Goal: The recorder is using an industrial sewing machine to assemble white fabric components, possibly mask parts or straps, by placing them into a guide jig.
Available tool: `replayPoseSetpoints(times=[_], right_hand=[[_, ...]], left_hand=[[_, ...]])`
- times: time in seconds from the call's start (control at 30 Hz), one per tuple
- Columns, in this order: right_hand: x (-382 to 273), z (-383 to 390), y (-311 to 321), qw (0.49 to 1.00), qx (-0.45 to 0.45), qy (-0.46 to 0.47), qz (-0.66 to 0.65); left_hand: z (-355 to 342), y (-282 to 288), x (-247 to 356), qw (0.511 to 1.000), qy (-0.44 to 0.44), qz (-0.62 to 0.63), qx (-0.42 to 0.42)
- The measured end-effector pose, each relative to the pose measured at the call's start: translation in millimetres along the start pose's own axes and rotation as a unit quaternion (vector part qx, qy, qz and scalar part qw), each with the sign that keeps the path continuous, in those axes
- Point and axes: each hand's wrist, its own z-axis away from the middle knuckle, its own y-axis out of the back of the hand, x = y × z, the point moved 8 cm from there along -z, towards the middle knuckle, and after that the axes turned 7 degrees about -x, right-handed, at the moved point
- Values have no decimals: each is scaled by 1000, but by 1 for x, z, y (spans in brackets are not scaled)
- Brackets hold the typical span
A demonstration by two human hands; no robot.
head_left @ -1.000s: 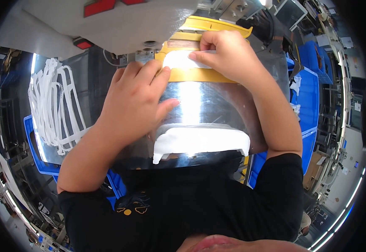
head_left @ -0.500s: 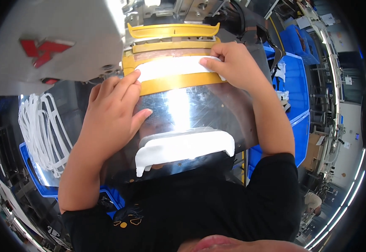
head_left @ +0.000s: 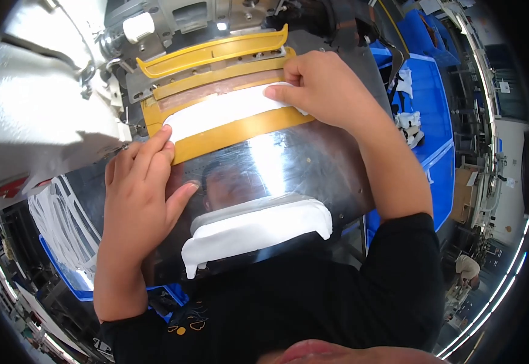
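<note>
A curved white fabric piece (head_left: 222, 112) lies flat in a yellow curved template (head_left: 234, 138) on a shiny metal plate (head_left: 331, 161). My left hand (head_left: 140, 185) rests at its left end, fingertips pressing the fabric and template edge, thumb spread over the metal. At the right end my right hand (head_left: 322, 85) has its thumb on the fabric and its fingers curled over the template's side; the fingertips are partly hidden. A second white shaped piece (head_left: 258, 230) lies on the plate close to my body. Behind the template stands a raised yellow curved bar (head_left: 216, 51).
A large pale machine head (head_left: 46, 97) looms close at the left. Below it hang several white fabric strips (head_left: 64, 224) by a blue bin (head_left: 64, 276). Blue bins (head_left: 434, 115) with white and dark pieces stand at the right. A person (head_left: 467, 270) is far off at right.
The view has tilted and shifted, so the template appears more slanted and further left, and more of the machine head's side shows. Both hands keep their places on the white fabric piece.
</note>
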Motion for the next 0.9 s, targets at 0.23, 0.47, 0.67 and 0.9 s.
replayPoseSetpoints(times=[0.23, 0.47, 0.67, 0.9], right_hand=[[19, 13, 15, 999, -4, 5, 40], [0, 36, 21, 969, 39, 242, 29], [-4, 44, 8, 958, 0, 257, 125], [15, 22, 48, 953, 160, 249, -59]], left_hand=[[1, 0, -1, 1000, 2, -1, -7], [1, -1, -1, 999, 8, 22, -26], [0, 0, 1, 1000, -4, 4, -22], [13, 14, 0, 998, -32, 6, 53]])
